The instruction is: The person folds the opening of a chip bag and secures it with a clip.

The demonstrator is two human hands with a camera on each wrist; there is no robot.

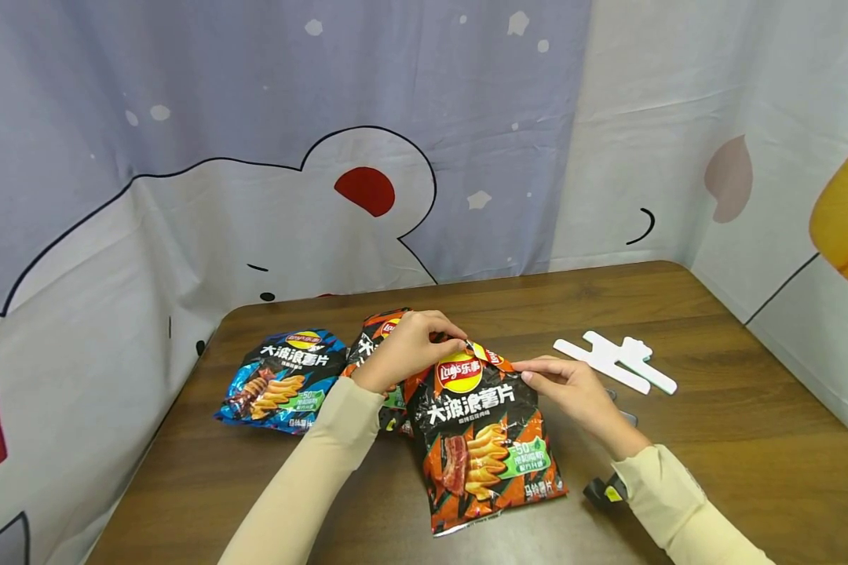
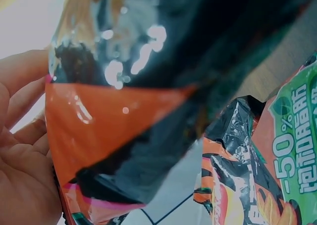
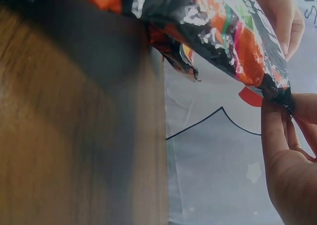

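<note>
I am watching both hands working the top edge of the orange chip bag (image 1: 484, 439), which is lying on the wooden table (image 1: 735, 439) with its upper end lifted, and my worry is a slip or a tear: the foil is glossy, so if the two pinches are pulling unevenly the seam could split crookedly or a corner could be slipping free. Going from the left, the blue chip bag (image 1: 283, 380) is lying flat, and a second orange bag (image 1: 374, 345) is sitting partly under the left hand (image 1: 406, 353). That hand is curling its fingers over the held bag's upper left corner. The right hand (image 1: 572, 392) is pinching the upper right corner between thumb and fingertips. Farther right, white clips (image 1: 618, 361) are lying apart, though I am probably misjudging their exact kind.
</note>
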